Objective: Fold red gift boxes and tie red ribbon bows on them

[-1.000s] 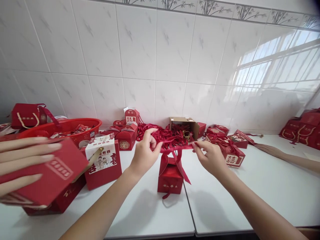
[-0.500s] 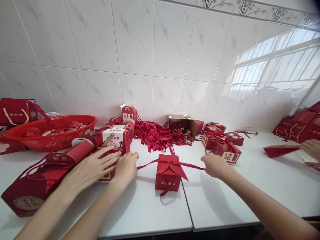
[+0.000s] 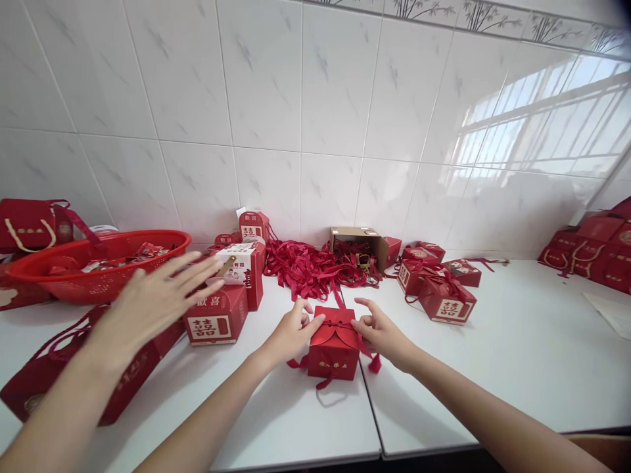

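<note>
A small red gift box (image 3: 334, 358) with gold lettering on its front stands upright before me. A dark red ribbon (image 3: 338, 324) crosses its lid, knotted at the middle, with loose tails hanging on both sides. My left hand (image 3: 292, 334) is at the lid's left edge, thumb and curled fingers closed on the ribbon near the knot. At the opposite edge, my right hand (image 3: 382, 335) pinches the ribbon with its thumb, index finger raised. My fingers partly hide the ribbon's ends.
Another person's hand (image 3: 152, 295), fingers spread, hovers at left over red boxes (image 3: 217, 314). Behind are a red plastic basket (image 3: 98, 282) of small packets, a ribbon heap (image 3: 300, 266) and a cardboard box (image 3: 377, 246). Tied boxes (image 3: 447, 305) stand at right.
My hands have moved inward from the stretched ribbon ends to the knot on the lid. The other person's left-side hand has lifted off the boxes; the far-right hand and its red item have left view.
</note>
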### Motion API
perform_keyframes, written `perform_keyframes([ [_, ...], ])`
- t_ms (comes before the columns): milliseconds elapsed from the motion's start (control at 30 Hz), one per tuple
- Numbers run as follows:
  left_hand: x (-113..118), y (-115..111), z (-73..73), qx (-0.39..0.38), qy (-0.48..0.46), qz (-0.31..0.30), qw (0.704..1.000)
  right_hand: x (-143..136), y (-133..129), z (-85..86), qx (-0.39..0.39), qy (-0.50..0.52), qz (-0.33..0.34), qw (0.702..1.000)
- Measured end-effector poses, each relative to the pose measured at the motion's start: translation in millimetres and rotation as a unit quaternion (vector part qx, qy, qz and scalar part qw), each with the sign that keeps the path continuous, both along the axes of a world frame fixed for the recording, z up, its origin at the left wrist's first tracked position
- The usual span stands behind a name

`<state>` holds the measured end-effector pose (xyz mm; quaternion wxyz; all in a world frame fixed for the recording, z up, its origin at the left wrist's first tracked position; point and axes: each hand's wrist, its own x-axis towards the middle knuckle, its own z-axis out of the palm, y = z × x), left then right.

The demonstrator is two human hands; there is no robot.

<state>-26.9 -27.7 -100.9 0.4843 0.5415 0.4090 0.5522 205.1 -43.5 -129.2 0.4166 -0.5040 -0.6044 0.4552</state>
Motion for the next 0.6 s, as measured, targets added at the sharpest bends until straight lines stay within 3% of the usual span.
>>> perform_keyframes([
  [67,12.3,3.5,-8.5,-0.005,0.105,-0.035,0.994,6.6,-0.6,1.9,0.03,0.013,0.009,0.999],
  [200,-4.9,18.2,-8.5,-0.05,0.238,-0.125,0.962,22.8,-7.8,16.2,0.173,-0.163,0.056,0.97],
  [300,-16.9,20.7,3.3,-0.103,0.299,-0.246,0.916,27.6,-14.1,24.0,0.251,-0.313,0.078,0.913],
  [400,-12.1,12.2,17.0,-0.126,0.304,-0.332,0.884,23.6,-15.1,22.0,0.343,-0.409,0.016,0.845],
  [500,3.5,-1.9,23.3,-0.113,0.24,-0.329,0.906,13.4,-13.1,15.6,0.391,-0.383,-0.029,0.836],
  [600,20.3,-16.0,18.4,-0.04,0.208,-0.243,0.947,-1.0,-13.3,12.4,0.392,-0.261,-0.023,0.882],
])
